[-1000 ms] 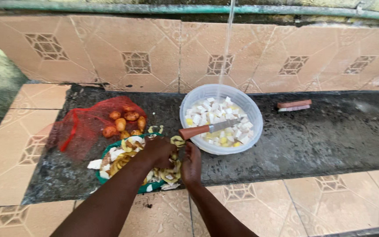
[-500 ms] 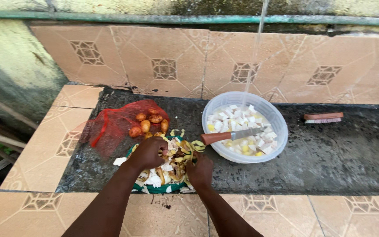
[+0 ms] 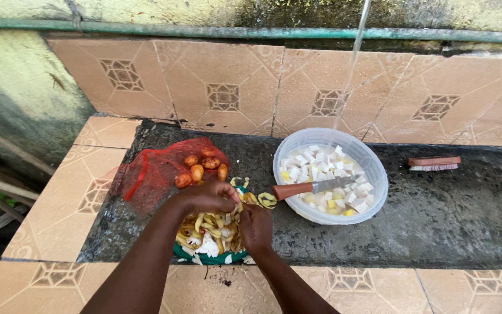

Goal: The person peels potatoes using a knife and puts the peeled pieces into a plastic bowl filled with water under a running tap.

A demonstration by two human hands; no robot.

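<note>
Patterned tan tiles rim a dark wet stone sink bed (image 3: 437, 221) holding a translucent plastic bowl (image 3: 373, 197) of white cubes, a red mesh bag (image 3: 152, 168) and a green plate (image 3: 204, 256) of curled yellow peelings (image 3: 216, 224), which the left hand (image 3: 207, 196) and right hand (image 3: 255, 227) press with bent fingers, grip unclear.

Head view, steeply down, close

Translucent plastic bowl (image 3: 373, 168), wood-handled metal knife (image 3: 315, 187), red mesh bag (image 3: 158, 168), rough dark slab (image 3: 454, 215).
</note>
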